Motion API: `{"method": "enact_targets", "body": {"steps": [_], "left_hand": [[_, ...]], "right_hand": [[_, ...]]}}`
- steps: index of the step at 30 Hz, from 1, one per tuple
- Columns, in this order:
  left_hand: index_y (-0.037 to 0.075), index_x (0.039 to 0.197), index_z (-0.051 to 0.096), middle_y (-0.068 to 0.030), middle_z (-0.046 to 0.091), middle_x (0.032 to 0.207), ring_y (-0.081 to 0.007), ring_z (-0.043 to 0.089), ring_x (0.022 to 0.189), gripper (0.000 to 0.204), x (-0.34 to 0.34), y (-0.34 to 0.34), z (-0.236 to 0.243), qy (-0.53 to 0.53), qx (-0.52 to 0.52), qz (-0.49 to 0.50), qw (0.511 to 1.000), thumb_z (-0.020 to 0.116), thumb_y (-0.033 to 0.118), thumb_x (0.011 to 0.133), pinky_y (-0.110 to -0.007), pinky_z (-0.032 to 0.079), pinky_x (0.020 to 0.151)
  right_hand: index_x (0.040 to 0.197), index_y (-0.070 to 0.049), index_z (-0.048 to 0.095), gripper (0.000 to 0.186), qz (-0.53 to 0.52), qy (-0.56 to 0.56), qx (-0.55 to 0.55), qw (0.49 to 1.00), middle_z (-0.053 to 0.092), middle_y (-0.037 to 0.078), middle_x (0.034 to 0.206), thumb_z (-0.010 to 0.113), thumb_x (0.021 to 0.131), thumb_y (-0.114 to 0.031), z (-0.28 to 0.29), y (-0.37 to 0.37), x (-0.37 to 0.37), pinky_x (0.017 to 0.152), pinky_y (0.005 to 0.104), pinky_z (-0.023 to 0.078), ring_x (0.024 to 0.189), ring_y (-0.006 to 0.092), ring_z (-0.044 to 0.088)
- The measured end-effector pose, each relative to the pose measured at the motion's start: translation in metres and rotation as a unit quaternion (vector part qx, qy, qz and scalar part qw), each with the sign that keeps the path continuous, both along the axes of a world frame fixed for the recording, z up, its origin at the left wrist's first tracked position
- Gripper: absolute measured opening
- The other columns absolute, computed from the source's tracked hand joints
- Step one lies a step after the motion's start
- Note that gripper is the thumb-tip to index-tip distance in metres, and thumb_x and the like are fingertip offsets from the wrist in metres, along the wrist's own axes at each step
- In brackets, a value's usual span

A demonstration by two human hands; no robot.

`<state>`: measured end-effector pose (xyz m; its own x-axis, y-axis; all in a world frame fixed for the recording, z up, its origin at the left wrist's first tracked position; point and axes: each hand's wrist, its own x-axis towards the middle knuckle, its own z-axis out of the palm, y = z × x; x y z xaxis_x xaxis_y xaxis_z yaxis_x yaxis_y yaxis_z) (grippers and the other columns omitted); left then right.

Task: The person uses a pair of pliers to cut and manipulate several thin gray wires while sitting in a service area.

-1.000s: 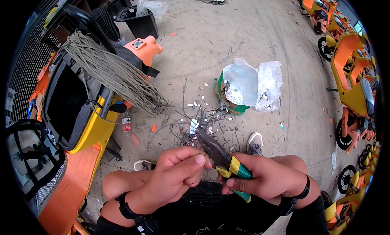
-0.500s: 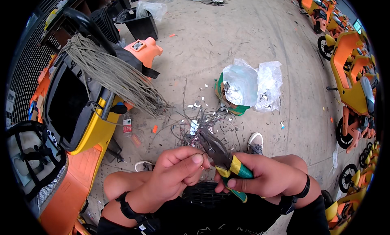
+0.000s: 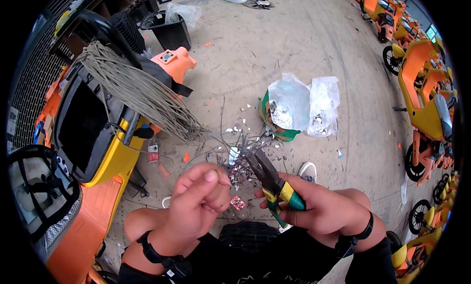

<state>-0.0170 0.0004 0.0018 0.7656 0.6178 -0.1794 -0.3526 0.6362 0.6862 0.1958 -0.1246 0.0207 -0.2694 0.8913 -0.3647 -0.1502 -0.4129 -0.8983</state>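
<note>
My right hand (image 3: 319, 210) grips green-and-yellow pliers (image 3: 289, 194), their metal jaws pointing forward and slightly apart. My left hand (image 3: 196, 200) is to their left, thumb and fingers pinched; whatever it holds, if anything, is hidden or too small to name. Below both hands, between my feet, scattered wire scraps and white bits (image 3: 235, 163) lie on the concrete. A small red-and-white piece (image 3: 238, 203) lies there too. An open green sack (image 3: 294, 112) with a pale plastic liner stands just beyond the scraps, a sheet of clear plastic (image 3: 324, 102) beside it.
A coiled grey cable bundle (image 3: 132, 92) drapes over a yellow-and-orange scooter (image 3: 83, 210) at my left. A black bag (image 3: 39, 200) sits at lower left. Black bins (image 3: 171, 33) stand behind. Rows of scooters (image 3: 414, 97) line the right side.
My left hand has moved up and left, away from the pliers, still pinched. The pliers have risen slightly and turned more upright; a gap now shows between the two hands.
</note>
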Motion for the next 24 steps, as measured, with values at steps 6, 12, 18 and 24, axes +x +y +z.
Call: {"method": "enact_targets", "body": {"steps": [6,12,18,24], "left_hand": [[0.003,0.096,0.056,0.0044,0.027,0.059,-0.0076,0.029,0.051,0.019,-0.002,0.008,0.005,-0.032,-0.020,0.146,0.989,0.047,0.019,0.100,-0.025,0.027,0.050],[0.007,0.093,0.053,0.0049,0.029,0.059,-0.0077,0.029,0.050,0.017,-0.002,0.011,0.007,0.019,-0.026,0.163,0.986,0.046,0.020,0.100,-0.025,0.027,0.048],[0.002,0.097,0.057,0.0048,0.032,0.061,-0.0071,0.030,0.053,0.018,-0.004,0.004,0.005,0.059,-0.070,0.034,0.995,0.049,0.017,0.099,-0.024,0.029,0.051],[-0.001,0.100,0.059,0.0039,0.038,0.063,-0.0066,0.033,0.056,0.018,-0.005,-0.002,0.002,0.072,-0.022,-0.093,0.993,0.051,0.015,0.100,-0.023,0.029,0.053]], "right_hand": [[0.143,-0.002,0.035,0.059,0.104,-0.071,-0.047,0.991,0.054,0.009,0.128,0.049,0.088,0.013,-0.002,0.003,0.014,0.096,0.0297,0.042,0.117,0.0172,0.051],[0.144,-0.001,0.032,0.060,0.087,0.044,-0.009,0.995,0.057,0.004,0.108,0.061,0.092,-0.004,-0.010,0.001,0.008,0.081,0.0264,0.047,0.093,0.0116,0.056],[0.127,-0.002,0.044,0.044,-0.052,0.157,0.038,0.985,0.055,0.007,0.102,0.066,0.089,-0.007,-0.005,0.001,0.006,0.083,0.0323,0.048,0.094,0.0168,0.059],[0.105,-0.003,0.050,0.024,-0.110,0.143,0.075,0.981,0.056,0.006,0.097,0.066,0.088,-0.007,0.000,0.008,0.002,0.082,0.0335,0.048,0.092,0.0185,0.060]]}}
